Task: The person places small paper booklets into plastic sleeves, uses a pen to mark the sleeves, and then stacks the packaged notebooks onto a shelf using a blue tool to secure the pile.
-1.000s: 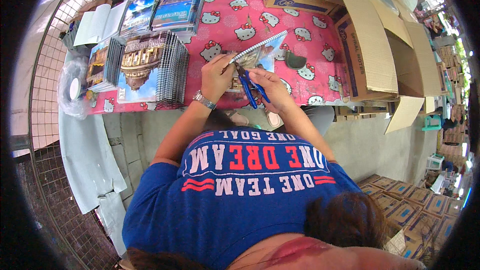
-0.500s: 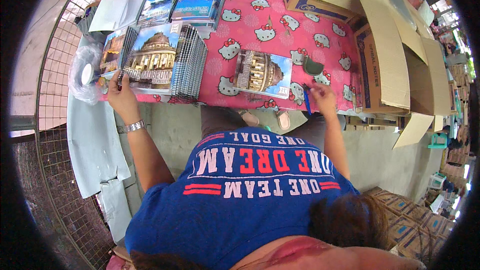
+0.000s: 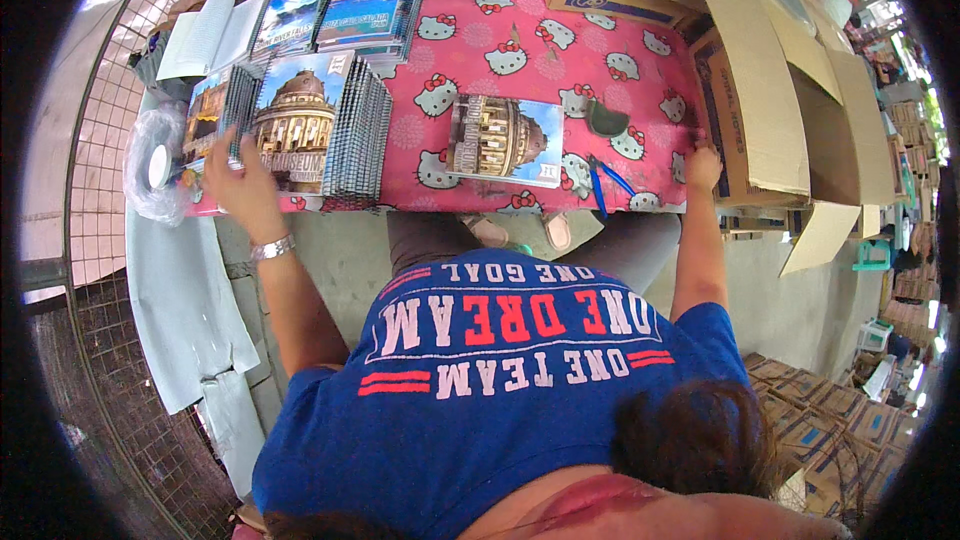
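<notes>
My left hand (image 3: 240, 185), fingers apart, is at the near left corner of a stack of spiral notebooks (image 3: 300, 130) with a domed building on the cover. It holds nothing that I can see. My right hand (image 3: 704, 168) is at the table's right side by the cardboard box, fingers drawn together; whatever is between them is too small to make out. Between the hands lies a single spiral notebook (image 3: 505, 140) with the same cover, turned sideways. Blue-handled pliers (image 3: 608, 185) rest right of it, handles spread toward the table edge. Beyond them sits a dark green curved piece (image 3: 607, 119).
More notebook stacks (image 3: 365, 5) stand at the back left, beside an open white-paged notebook (image 3: 210, 35). A clear plastic-wrapped roll (image 3: 157, 165) is at the left corner. Open cardboard boxes (image 3: 755, 110) border the right. A pink patterned cloth (image 3: 510, 30) covers the table.
My right hand has left the pliers, which now lie on the cloth, and moved right toward the box. My left hand has come off the stack's edge and spread its fingers.
</notes>
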`<state>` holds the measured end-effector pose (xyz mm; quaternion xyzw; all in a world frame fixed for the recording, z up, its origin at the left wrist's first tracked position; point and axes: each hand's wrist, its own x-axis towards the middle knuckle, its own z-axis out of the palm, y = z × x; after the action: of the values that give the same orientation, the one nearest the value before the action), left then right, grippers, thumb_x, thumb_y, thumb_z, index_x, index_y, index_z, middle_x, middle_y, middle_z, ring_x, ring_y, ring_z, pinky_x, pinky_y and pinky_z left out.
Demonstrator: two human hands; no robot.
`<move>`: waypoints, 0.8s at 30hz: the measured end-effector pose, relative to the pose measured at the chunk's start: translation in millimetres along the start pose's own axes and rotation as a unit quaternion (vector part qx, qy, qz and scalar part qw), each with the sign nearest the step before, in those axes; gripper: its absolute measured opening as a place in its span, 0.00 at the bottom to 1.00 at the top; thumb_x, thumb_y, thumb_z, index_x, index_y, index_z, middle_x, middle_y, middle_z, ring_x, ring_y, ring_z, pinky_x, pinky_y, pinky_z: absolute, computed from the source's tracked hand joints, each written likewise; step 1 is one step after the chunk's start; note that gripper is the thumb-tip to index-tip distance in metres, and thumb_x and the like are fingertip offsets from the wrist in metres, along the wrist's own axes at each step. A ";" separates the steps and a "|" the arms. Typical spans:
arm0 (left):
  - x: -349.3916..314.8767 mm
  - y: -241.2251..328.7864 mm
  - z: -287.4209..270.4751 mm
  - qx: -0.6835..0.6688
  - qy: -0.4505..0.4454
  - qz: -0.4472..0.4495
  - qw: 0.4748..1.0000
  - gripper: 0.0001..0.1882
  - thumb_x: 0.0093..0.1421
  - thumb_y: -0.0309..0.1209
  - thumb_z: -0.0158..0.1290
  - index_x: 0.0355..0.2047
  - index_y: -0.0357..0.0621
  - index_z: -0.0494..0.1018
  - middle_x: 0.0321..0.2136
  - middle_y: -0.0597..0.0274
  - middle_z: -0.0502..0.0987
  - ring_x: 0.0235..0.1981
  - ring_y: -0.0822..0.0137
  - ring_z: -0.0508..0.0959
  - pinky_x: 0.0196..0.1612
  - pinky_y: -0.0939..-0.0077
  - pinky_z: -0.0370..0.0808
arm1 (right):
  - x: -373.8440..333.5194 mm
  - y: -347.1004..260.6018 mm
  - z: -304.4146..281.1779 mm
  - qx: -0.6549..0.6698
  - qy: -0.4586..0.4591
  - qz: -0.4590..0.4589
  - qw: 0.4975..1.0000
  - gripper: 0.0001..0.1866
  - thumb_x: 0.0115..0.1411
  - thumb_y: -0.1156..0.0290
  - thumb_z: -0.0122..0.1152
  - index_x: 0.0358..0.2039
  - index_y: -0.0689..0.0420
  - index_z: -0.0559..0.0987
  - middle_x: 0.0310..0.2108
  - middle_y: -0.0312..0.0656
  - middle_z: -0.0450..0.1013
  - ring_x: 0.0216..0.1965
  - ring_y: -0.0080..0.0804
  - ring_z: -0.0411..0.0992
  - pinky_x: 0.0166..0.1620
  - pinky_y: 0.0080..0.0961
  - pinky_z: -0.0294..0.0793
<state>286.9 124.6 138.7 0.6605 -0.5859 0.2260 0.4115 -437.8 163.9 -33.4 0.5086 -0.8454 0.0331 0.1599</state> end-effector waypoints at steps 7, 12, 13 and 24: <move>-46.6 226.5 101.1 -0.414 -0.264 0.229 0.840 0.10 0.58 0.28 0.55 0.40 0.41 0.77 0.40 0.55 0.79 0.45 0.52 0.76 0.52 0.61 0.70 | 16.5 -50.4 -68.8 0.241 0.061 0.020 0.968 0.15 0.63 0.63 0.50 0.48 0.51 0.77 0.42 0.57 0.74 0.43 0.55 0.73 0.46 0.48 0.73; -130.9 227.8 239.3 -0.147 -0.534 0.224 0.802 0.16 0.56 0.30 0.56 0.44 0.39 0.76 0.42 0.47 0.78 0.47 0.46 0.75 0.51 0.57 0.73 | -12.1 -84.9 -112.7 0.327 0.128 -0.049 0.935 0.16 0.66 0.60 0.51 0.47 0.55 0.78 0.41 0.55 0.75 0.46 0.54 0.72 0.49 0.43 0.71; -131.5 232.3 246.0 -0.180 -0.531 0.225 0.797 0.16 0.55 0.30 0.57 0.44 0.39 0.76 0.41 0.46 0.78 0.46 0.46 0.76 0.50 0.56 0.73 | -23.4 -76.2 -107.7 0.330 0.122 -0.042 0.935 0.17 0.66 0.60 0.51 0.47 0.57 0.78 0.41 0.54 0.76 0.46 0.52 0.73 0.49 0.41 0.71; -142.2 216.8 240.4 -0.335 -0.467 0.105 0.812 0.17 0.53 0.33 0.62 0.43 0.45 0.76 0.32 0.47 0.80 0.36 0.49 0.80 0.41 0.59 0.75 | -100.5 -114.2 -73.7 0.520 -0.048 0.064 0.850 0.15 0.63 0.71 0.54 0.48 0.60 0.78 0.36 0.45 0.76 0.35 0.30 0.74 0.41 0.30 0.73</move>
<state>4.6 19.2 -46.3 0.4423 -0.8130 -0.2776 0.2576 -277.6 210.5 -6.4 0.4633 -0.7418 0.4537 -0.1709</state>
